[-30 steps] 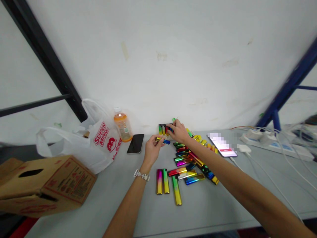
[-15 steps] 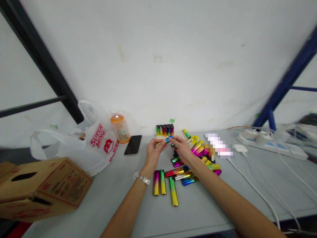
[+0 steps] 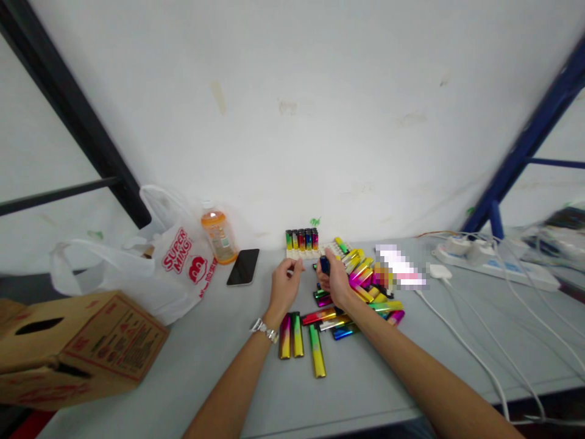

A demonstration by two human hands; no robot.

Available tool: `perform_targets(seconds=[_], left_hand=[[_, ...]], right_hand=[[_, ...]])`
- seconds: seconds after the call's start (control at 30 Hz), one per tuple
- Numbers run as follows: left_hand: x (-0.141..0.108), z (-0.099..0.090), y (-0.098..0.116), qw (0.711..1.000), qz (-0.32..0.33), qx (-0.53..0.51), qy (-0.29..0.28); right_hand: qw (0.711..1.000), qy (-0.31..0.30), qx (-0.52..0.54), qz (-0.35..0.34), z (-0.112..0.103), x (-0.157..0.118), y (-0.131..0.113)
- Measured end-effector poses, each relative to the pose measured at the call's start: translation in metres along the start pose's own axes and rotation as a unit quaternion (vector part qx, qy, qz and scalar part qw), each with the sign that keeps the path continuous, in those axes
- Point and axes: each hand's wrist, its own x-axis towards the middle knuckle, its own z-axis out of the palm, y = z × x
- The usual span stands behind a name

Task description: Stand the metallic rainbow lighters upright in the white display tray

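Observation:
My right hand [image 3: 336,280] is wrapped round a dark blue lighter [image 3: 325,264], its top end showing above the fingers. To the left, my left hand [image 3: 286,281] hovers over the table with its fingers curled and nothing seen in them. Behind the hands, a row of upright lighters [image 3: 302,239] stands in a pale holder [image 3: 295,253] by the wall. A heap of shiny coloured lighters [image 3: 361,274] lies beside and partly under my right hand. Nearer me, a green and yellow lighter [image 3: 317,353] and a magenta and yellow lighter [image 3: 285,338] lie flat.
On the left are a cardboard box [image 3: 91,347], a white plastic bag [image 3: 178,256], an orange bottle [image 3: 220,235] and a black phone [image 3: 244,267]. A power strip [image 3: 498,265] and white cables [image 3: 470,341] lie on the right of the grey table [image 3: 192,372].
My hands have moved apart. The blue lighter that was between both hands' fingertips is now upright in my right hand alone. The view has shifted slightly.

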Motion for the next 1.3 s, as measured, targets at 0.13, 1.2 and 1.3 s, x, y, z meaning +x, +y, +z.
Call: perform_targets(seconds=[0.13, 1.2, 1.3], left_hand=[[-0.001, 0.001, -0.002, 1.000, 0.015, 0.021, -0.018], [-0.003, -0.010, -0.009, 0.962, 0.105, 0.146, -0.207], [-0.006, -0.011, -0.009, 0.952, 0.104, 0.147, -0.248]], right_hand=[[0.997, 0.059, -0.052, -0.019, 0.003, 0.000, 0.000], [0.999, -0.020, 0.008, -0.050, -0.006, 0.005, 0.005], [0.989, -0.044, -0.054, -0.130, -0.010, 0.010, 0.005]])
